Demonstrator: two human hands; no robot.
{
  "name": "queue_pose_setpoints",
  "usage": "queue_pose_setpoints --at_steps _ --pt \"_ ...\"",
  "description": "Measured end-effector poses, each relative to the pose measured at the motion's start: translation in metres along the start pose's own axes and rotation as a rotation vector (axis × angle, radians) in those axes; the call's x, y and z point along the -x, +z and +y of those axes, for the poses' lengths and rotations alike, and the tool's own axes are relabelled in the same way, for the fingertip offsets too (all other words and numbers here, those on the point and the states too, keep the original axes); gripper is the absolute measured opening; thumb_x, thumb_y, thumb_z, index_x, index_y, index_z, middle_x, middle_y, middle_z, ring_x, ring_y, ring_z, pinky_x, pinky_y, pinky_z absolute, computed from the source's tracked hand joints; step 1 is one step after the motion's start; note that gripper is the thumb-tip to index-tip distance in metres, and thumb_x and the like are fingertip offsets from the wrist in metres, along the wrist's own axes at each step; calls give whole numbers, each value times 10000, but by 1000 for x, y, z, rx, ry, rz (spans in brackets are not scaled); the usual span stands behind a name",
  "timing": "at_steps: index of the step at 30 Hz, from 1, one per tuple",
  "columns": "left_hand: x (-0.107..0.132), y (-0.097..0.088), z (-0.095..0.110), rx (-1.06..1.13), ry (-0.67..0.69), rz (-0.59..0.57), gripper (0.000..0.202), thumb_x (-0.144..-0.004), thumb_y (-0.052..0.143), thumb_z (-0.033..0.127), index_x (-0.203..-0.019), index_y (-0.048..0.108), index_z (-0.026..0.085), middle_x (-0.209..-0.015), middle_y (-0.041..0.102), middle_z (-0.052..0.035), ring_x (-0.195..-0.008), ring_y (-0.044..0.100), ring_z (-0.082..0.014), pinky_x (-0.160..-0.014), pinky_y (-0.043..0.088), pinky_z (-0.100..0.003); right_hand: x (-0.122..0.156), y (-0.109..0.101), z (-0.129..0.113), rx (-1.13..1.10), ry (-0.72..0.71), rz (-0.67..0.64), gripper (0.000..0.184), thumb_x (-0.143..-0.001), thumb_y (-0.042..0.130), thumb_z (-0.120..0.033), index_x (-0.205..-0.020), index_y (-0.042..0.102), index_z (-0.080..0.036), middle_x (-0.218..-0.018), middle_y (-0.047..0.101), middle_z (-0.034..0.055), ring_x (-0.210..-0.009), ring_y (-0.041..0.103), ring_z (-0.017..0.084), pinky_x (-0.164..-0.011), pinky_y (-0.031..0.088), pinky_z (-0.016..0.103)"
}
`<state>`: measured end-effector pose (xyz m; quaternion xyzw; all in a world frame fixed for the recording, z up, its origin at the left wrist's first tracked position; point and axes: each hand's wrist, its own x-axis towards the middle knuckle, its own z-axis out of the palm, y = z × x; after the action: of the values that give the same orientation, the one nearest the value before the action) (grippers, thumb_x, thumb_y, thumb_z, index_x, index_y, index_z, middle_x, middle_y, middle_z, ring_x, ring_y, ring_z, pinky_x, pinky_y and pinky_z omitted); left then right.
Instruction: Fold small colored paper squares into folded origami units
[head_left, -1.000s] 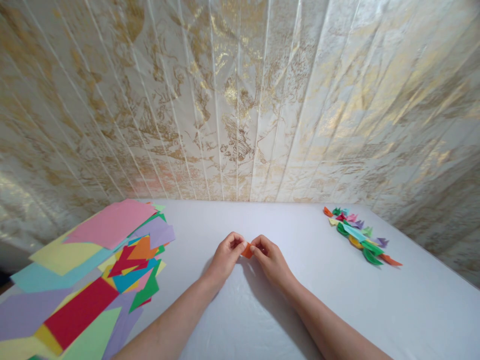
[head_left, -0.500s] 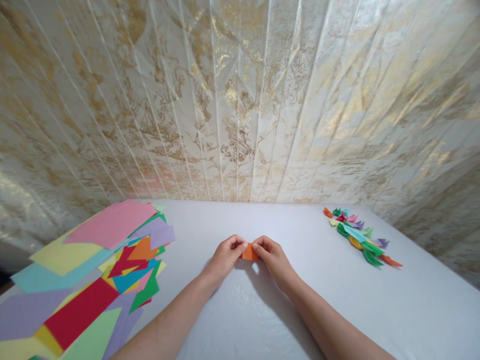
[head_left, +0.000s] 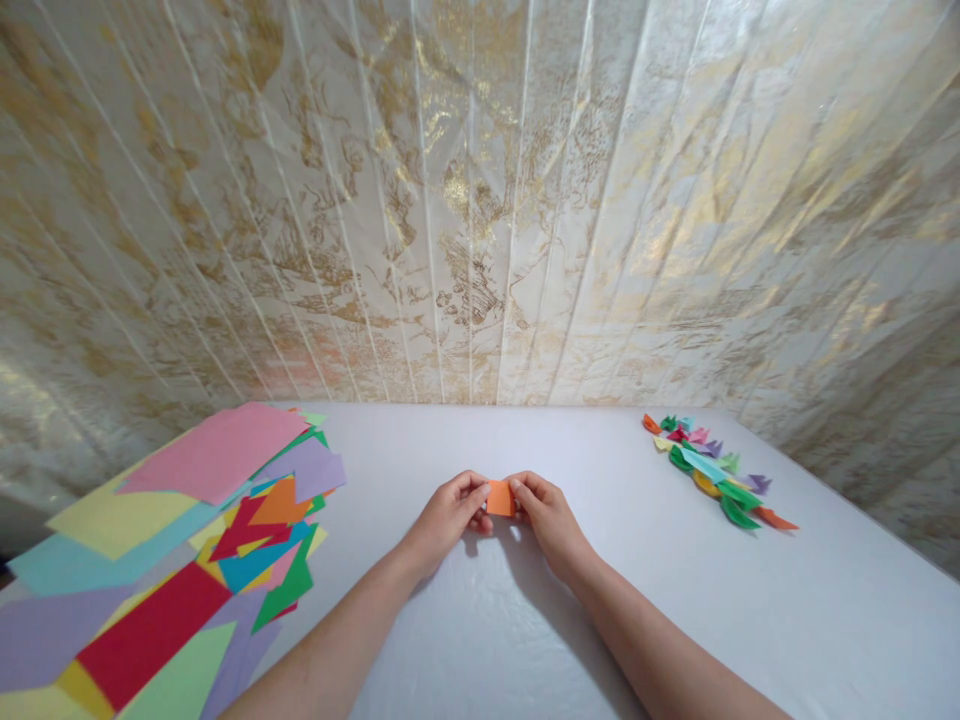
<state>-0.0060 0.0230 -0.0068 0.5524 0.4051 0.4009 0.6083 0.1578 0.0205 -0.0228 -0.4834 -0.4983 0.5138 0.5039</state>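
Note:
Between my two hands is a small orange piece of paper [head_left: 500, 498], roughly square, its face turned toward me. My left hand [head_left: 455, 510] pinches its left edge between thumb and fingers, with the lower fingers curled beneath. At the right edge, the thumb and fingers of my right hand [head_left: 541, 507] are closed on the same paper. Both hands are held over the middle of the white table [head_left: 480, 630], and their shadows fall below. Whatever folds lie behind the paper are hidden.
Sheets and scraps of coloured paper spread over the table's left side, among them a pink sheet [head_left: 221, 450] and a red sheet [head_left: 154, 632]. Several small folded paper shapes, such as a green one [head_left: 739, 513], lie at right. A gold-patterned curtain [head_left: 472, 200] hangs behind.
The orange paper now shows more of its face, and my fingertips have shifted outward to its side edges. My left hand's lower fingers have come into sight. The whole view has shifted slightly.

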Motion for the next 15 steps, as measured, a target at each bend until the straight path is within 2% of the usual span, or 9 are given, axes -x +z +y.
queue_pose_setpoints --at_steps 3,6,12,15 --pt "-1 -1 0 49 -18 11 339 -790 641 472 -876 572 151 -672 610 7 -590 572 -109 -630 469 -240 0 0 0 -4 10 0 350 -783 608 -504 -774 634 -155 -621 539 -19 -584 440 121 -579 329 251" --pt "-1 -1 -1 46 -11 16 298 -789 643 437 -848 585 151 -616 599 19 -576 562 -102 -628 461 -227 1 0 -2 4 8 -11 353 -791 594 -501 -806 665 -156 -654 573 0 -609 466 133 -592 348 259" --pt "-3 1 -6 34 9 160 257 -784 635 409 -796 578 158 -545 591 32 -530 545 -96 -584 447 -212 2 2 -5 -81 25 -3 369 -781 608 -501 -950 648 -175 -770 636 16 -642 541 142 -644 436 282" --pt "-5 0 -9 57 12 189 273 -772 641 425 -780 567 162 -545 598 30 -528 550 -97 -584 455 -213 2 2 -6 -78 11 2 334 -766 638 -491 -890 623 -181 -725 616 -3 -619 553 135 -633 446 275"
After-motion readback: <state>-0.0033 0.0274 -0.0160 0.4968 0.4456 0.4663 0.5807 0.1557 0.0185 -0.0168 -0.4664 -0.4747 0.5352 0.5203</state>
